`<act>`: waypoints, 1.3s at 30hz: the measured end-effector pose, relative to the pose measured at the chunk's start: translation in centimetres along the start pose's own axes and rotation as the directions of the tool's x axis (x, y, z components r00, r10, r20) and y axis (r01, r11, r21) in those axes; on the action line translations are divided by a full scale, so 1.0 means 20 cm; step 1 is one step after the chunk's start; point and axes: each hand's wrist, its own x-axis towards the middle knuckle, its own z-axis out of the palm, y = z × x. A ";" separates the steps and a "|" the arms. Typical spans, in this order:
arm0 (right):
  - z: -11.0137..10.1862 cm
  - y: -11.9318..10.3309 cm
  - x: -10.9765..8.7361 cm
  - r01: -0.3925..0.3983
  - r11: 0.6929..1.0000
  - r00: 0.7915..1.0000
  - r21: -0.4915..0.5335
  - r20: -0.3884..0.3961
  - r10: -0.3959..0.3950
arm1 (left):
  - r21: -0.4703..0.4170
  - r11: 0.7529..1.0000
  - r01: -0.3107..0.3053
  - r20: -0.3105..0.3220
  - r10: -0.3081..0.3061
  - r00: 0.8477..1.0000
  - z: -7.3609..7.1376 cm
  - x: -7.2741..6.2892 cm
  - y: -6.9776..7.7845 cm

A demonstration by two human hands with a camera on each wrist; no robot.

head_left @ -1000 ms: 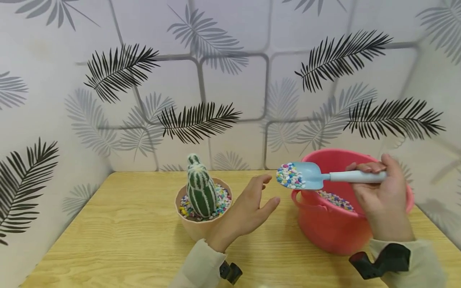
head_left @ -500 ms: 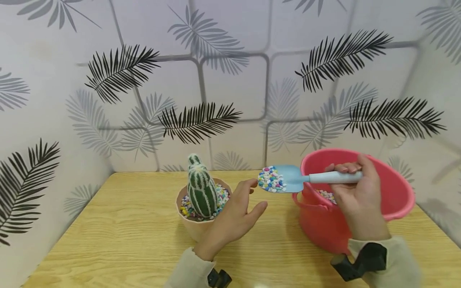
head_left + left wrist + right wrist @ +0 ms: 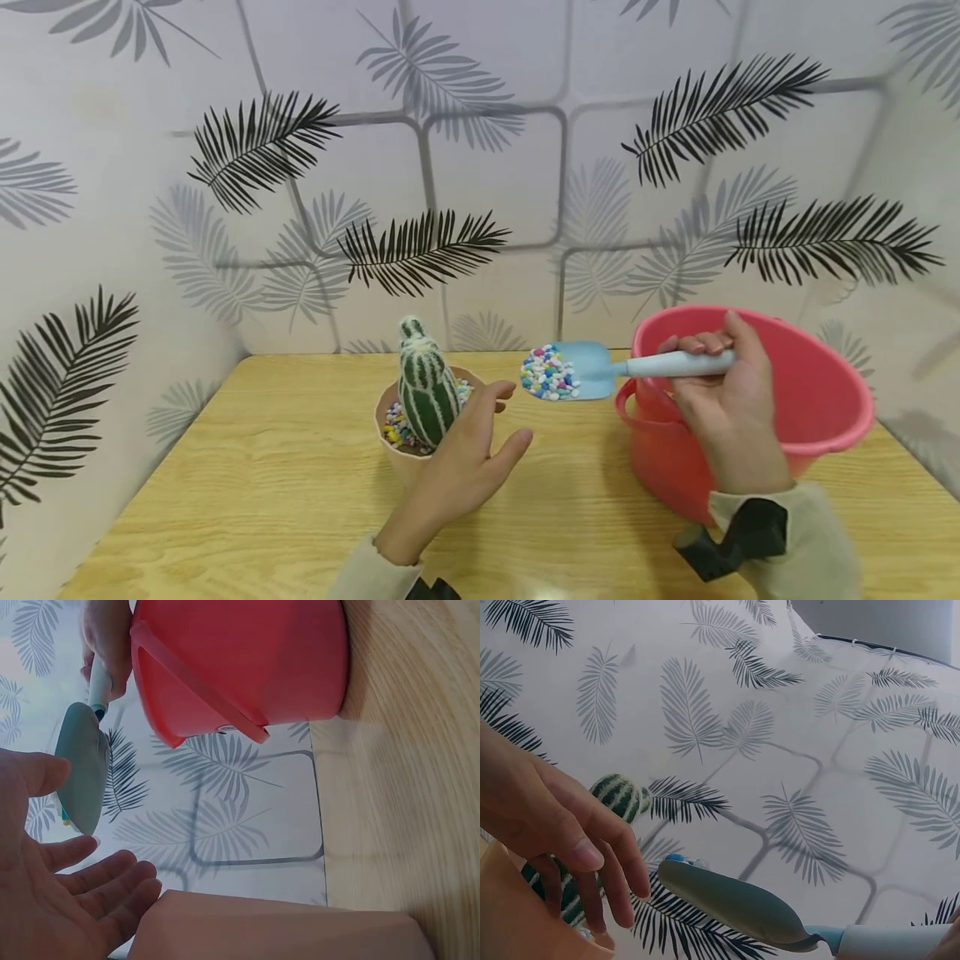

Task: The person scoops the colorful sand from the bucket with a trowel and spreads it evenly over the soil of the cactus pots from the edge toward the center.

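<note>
Two hands are over the wooden bench [image 3: 225, 475]. Seen from the head view, the right hand [image 3: 723, 408] has its grip wrapped round the pale handle of a blue scoop [image 3: 592, 367], held in the air, blade pointing to nine o'clock, with coloured pebbles [image 3: 550, 375] at its tip. The left hand [image 3: 465, 458], at eight o'clock from the blade, holds nothing, its grip slack, thumb and fingers apart. At eleven o'clock from that hand, a cactus [image 3: 427, 396] stands in a peach pot [image 3: 401, 467]. A pink bucket [image 3: 821, 400] sits at three o'clock from the blade.
</note>
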 end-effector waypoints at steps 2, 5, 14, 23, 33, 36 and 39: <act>0.00 0.02 0.01 -0.012 1.000 1.000 0.004 0.008 0.011 | 0.007 1.000 -0.002 0.000 0.002 1.000 -0.01 -0.02 0.00; 0.01 0.05 0.02 -0.021 1.000 1.000 0.015 0.001 0.021 | 0.020 1.000 0.008 0.002 -0.009 1.000 -0.03 -0.05 0.01; 0.03 0.12 0.05 -0.037 0.999 0.999 -0.006 -0.031 0.037 | 0.072 0.997 -0.010 -0.011 0.011 1.000 -0.06 -0.14 0.01; 0.02 0.19 0.05 -0.034 0.998 0.999 -0.048 -0.039 0.032 | 0.055 0.998 0.017 -0.025 -0.016 1.000 -0.13 -0.21 -0.01; 0.03 0.24 0.04 -0.024 0.998 1.000 -0.054 -0.010 0.023 | 0.055 0.997 0.050 -0.067 -0.046 0.997 -0.25 -0.26 -0.05; 0.03 0.25 0.04 -0.017 0.997 1.000 -0.077 -0.020 0.015 | 0.049 0.997 0.055 -0.096 -0.050 0.994 -0.27 -0.26 -0.07; 0.04 0.26 0.03 -0.015 0.996 0.999 -0.086 -0.040 0.012 | 0.049 0.998 0.032 -0.124 -0.025 0.992 -0.30 -0.26 -0.09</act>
